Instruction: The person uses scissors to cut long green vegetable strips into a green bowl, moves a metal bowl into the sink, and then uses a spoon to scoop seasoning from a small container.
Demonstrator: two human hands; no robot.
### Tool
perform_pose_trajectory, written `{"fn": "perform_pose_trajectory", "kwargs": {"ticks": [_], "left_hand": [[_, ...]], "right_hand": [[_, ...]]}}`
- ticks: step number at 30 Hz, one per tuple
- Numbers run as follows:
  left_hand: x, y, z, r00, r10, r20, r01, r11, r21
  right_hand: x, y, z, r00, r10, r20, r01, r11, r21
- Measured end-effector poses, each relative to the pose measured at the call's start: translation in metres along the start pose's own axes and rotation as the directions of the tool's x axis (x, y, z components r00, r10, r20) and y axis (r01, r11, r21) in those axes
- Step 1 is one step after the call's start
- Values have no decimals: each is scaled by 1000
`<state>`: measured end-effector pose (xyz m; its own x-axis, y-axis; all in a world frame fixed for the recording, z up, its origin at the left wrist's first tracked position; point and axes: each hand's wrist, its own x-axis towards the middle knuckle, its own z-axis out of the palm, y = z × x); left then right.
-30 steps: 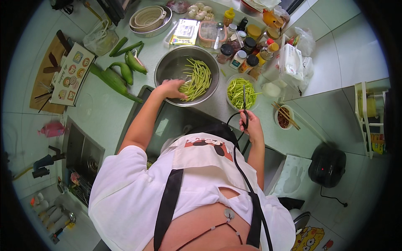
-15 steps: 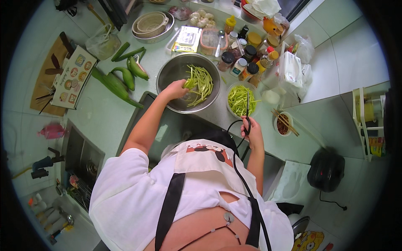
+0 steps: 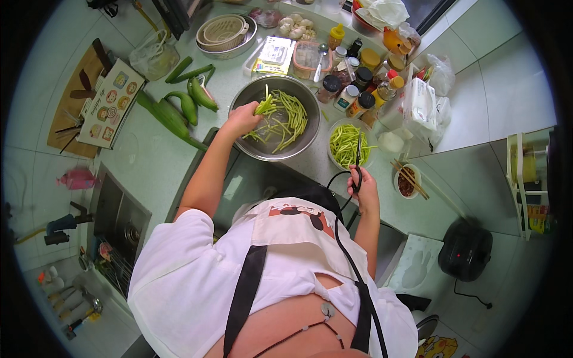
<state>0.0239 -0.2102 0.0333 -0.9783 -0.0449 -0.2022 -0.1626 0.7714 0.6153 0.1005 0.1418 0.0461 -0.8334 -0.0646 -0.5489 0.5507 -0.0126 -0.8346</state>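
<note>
A wide stainless-steel bowl [image 3: 234, 146] stands on the counter, holding long thin green stems [image 3: 296, 114], perhaps garlic shoots. At its left side my left hand [image 3: 243, 118] is closed on a small bunch of these stems [image 3: 268, 102], raised above the bowl's inside. My right hand [image 3: 365, 186] grips black-handled scissors [image 3: 359, 160], its fingers at the handles and the blades pointing away from me. Those blades lie over a clear bowl [image 3: 370, 156] of short cut green pieces [image 3: 348, 143]. Whether the blades are apart cannot be made out.
Green peppers and a long green vegetable [image 3: 166, 117] lie left of the steel bowl. Several seasoning jars [image 3: 346, 97] crowd the back right. A small bowl with chopsticks [image 3: 408, 179] stands right of my right hand. Farther left are a sink [image 3: 122, 209] and a knife block [image 3: 112, 110].
My left hand has lifted the bunch of stems slightly and drawn it left, apart from the main pile in the steel bowl. My right hand stays nearly still with the scissors.
</note>
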Motion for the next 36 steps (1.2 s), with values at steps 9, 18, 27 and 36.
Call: {"fn": "perform_pose_trajectory", "kwargs": {"ticks": [9,18,27,36], "left_hand": [[0,13,2,998,-19,-57,25,995,97],[7,5,12,995,-69,-78,50,972,-229],[10,6,13,997,-51,60,71,918,-390],[-3,59,14,927,267,263,57,591,-804]], "right_hand": [[3,2,-4,1000,-14,13,13,1000,6],[-2,3,-12,1000,2,-23,-2,1000,7],[-1,3,-19,999,-11,-34,12,1000,27],[-9,0,-24,990,-128,-51,132,987,86]]}}
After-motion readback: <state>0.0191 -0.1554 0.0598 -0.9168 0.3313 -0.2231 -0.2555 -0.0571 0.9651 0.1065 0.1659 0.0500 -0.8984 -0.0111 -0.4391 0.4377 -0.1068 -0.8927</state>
